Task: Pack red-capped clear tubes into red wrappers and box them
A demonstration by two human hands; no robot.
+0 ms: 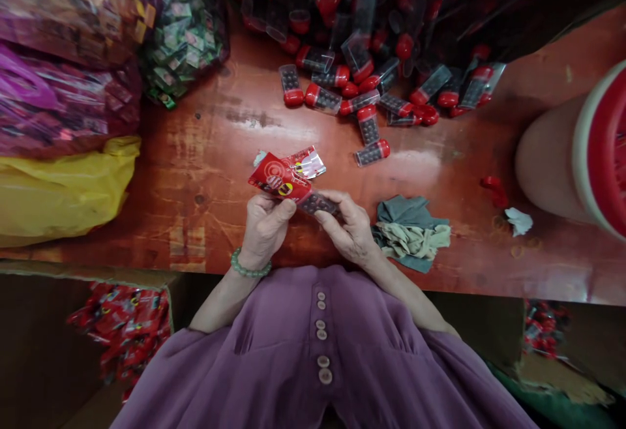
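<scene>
Head view shows the left hand [264,225] pinching a red packet [278,180] by its near edge, held just above the reddish surface [205,155]. Touching it on the right, the right hand [348,228] grips a small clear vial [317,204] of dark beads. Red-capped vials [362,100] lie scattered farther off; folded cloths [411,232] rest just right.

Red printed packet [278,180], red-capped clear vials [372,153], yellow bag [63,188], grey-beige cloth [411,233], reddish-brown table [205,155]
</scene>
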